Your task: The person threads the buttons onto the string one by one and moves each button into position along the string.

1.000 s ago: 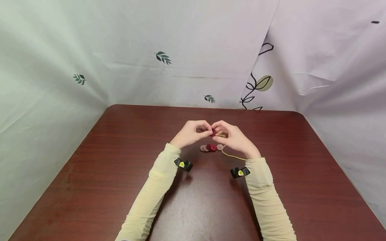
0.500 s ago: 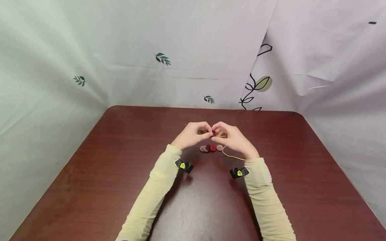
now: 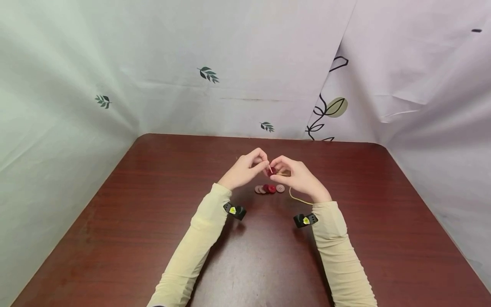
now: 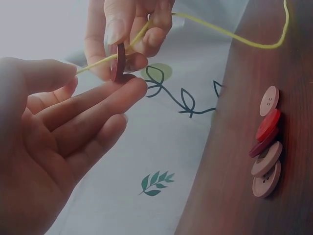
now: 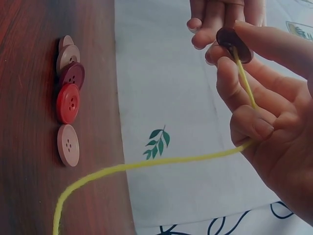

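Button [image 4: 118, 63] is pinched by the right hand [image 3: 301, 175] above the table [image 3: 253, 264], the left hand [image 3: 245, 170] pinching the yellow string [image 5: 247, 89] threaded through it; best hold the rim steady and draw the string leftward smoothly

Indoor, booth-like workspace, wood-grained reddish-brown table [image 3: 115, 234], pale leaf-print sheets [image 3: 172, 42] on three sides

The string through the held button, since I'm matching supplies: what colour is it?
The string is yellow; it shows best in the right wrist view.
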